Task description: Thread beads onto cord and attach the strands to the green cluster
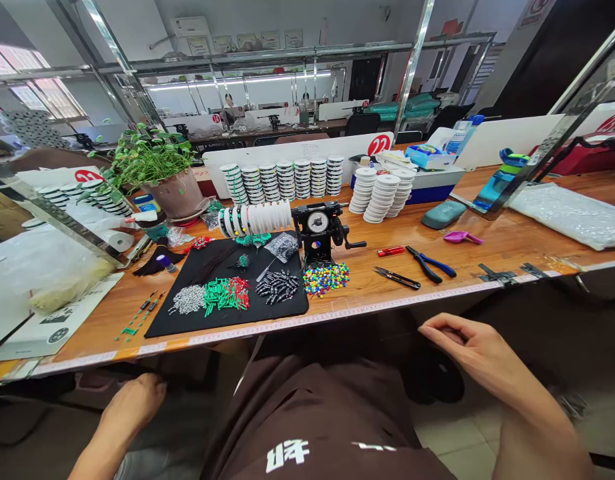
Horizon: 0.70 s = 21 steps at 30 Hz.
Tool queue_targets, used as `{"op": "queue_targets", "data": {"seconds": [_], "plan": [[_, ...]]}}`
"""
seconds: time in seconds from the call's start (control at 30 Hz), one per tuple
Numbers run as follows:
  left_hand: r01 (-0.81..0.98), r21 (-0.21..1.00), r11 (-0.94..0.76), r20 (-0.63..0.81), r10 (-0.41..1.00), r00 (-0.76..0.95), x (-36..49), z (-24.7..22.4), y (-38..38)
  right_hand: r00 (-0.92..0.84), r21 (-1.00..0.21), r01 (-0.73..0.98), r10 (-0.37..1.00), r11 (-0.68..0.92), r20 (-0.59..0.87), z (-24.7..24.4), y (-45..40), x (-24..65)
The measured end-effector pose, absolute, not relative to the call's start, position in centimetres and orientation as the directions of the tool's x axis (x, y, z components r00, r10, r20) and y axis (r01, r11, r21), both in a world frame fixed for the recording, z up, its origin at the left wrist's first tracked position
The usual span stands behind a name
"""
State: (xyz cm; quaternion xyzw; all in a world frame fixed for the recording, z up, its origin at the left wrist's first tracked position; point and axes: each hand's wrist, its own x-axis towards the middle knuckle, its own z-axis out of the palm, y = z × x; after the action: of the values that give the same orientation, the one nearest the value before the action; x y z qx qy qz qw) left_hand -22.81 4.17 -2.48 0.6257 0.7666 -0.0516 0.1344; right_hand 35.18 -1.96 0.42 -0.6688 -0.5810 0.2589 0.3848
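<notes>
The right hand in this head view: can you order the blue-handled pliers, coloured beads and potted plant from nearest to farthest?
1. Blue-handled pliers, on the table just ahead of the right hand.
2. Pile of coloured beads, mid-table, off to the hand's left.
3. Potted plant, far left at the table's back.

Red "22" on the white divider board (pixel 379 145); white Chinese characters, partly hidden, on the brown shirt (pixel 287 457); tiny markings along the table-edge measuring tape (pixel 307 318), too small to read.
</notes>
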Motion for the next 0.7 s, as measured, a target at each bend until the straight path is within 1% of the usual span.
{"op": "queue_targets", "data": {"seconds": [0.1, 0.17, 0.2, 0.23, 0.27, 0.3, 0.33, 0.4, 0.43, 0.47, 0.5, 0.53, 0.6, 0.7], "plan": [[0.982, -0.003, 0.189, -0.321, 0.93, -0.18, -22.5, -3.1, 3.7, 0.097, -0.879, 0.476, 0.993, 0.01, 0.063, 0.7, -1.9, 32.8], [0.988, -0.023, 0.154, -0.366, 0.918, -0.152, -21.3, -2.7, 3.5, 0.009, -0.889, 0.454, 0.997, 0.063, 0.076, 1.0, -1.8, 30.7], [0.992, -0.007, 0.127, -0.381, 0.917, -0.12, -20.3, -2.1, 3.4, -0.053, -0.881, 0.462, 0.995, 0.101, 0.086, 1.2, -1.7, 29.6], [0.995, 0.037, 0.09, -0.389, 0.919, -0.069, -19.0, -1.1, 3.3, -0.116, -0.869, 0.473, 0.988, 0.144, 0.1, 1.4, -1.7, 28.5], [0.993, 0.116, 0.038, -0.383, 0.924, 0.01, -17.3, 0.1, 3.1, -0.176, -0.855, 0.484, 0.978, 0.186, 0.113, 1.6, -1.6, 27.4], [0.969, 0.246, -0.03, -0.36, 0.925, 0.12, -15.3, 1.6, 2.9, -0.229, -0.842, 0.49, 0.966, 0.225, 0.125, 1.8, -1.5, 26.3], [0.916, 0.388, -0.098, -0.325, 0.916, 0.236, -13.1, 3.1, 2.6, -0.272, -0.832, 0.49, 0.953, 0.259, 0.136, 2.0, -1.4, 25.4], [0.767, 0.616, -0.179, -0.22, 0.896, 0.386, -8.2, 5.6, 1.9, -0.338, -0.821, 0.479, 0.928, 0.312, 0.156, 2.2, -1.3, 23.7], [0.675, 0.715, -0.182, -0.171, 0.89, 0.422, -5.9, 6.3, 1.5, -0.364, -0.815, 0.473, 0.917, 0.334, 0.164, 2.3, -1.3, 23.1], [0.575, 0.804, -0.153, -0.159, 0.876, 0.455, -3.8, 6.7, 1.2, -0.384, -0.81, 0.467, 0.907, 0.353, 0.174, 2.3, -1.3, 22.6], [0.486, 0.866, -0.115, -0.163, 0.855, 0.493, -2.0, 6.6, 1.0, -0.396, -0.807, 0.461, 0.899, 0.369, 0.185, 2.4, -1.2, 22.1], [0.43, 0.9, -0.078, -0.176, 0.836, 0.52, -0.6, 6.2, 0.9, -0.401, -0.808, 0.454, 0.896, 0.377, 0.193, 2.4, -1.1, 21.8], [0.368, 0.93, -0.005, -0.208, 0.818, 0.537, 1.1, 4.9, 1.0, -0.391, -0.823, 0.43, 0.898, 0.371, 0.201, 2.4, -0.9, 21.4], [0.272, 0.953, 0.135, -0.257, 0.836, 0.484, 1.4, 2.7, 1.3, -0.313, -0.878, 0.367, 0.93, 0.306, 0.193, 2.3, -0.4, 21.4]]}}
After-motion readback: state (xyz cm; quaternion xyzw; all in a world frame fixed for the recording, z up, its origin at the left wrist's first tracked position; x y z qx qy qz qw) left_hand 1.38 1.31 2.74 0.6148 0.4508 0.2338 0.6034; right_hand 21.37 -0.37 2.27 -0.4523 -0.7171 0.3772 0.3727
